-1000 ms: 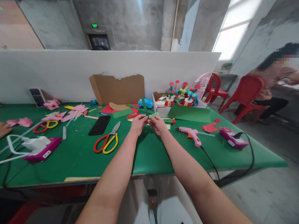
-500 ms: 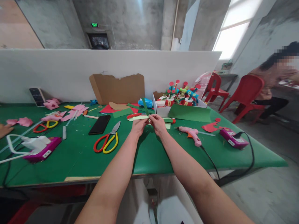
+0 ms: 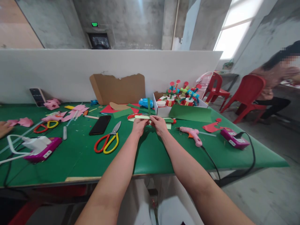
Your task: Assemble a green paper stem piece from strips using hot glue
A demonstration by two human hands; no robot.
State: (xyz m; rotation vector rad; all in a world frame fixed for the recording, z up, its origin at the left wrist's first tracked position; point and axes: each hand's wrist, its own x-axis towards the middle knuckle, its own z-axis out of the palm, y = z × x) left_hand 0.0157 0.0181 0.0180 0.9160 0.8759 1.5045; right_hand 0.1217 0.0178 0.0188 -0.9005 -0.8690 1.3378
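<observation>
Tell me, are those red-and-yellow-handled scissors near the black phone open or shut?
Shut. The red-and-yellow-handled scissors lie flat on the green table with the handle loops pressed side by side and the steel blades together as one point.

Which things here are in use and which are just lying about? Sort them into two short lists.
In use:
left hand
right hand
dark green paper strip, standing up between both hands' fingers
light green paper strip, crossing it

Lying about:
red-and-yellow scissors
black phone
pink glue gun
box of craft figures
cardboard sheet
</observation>
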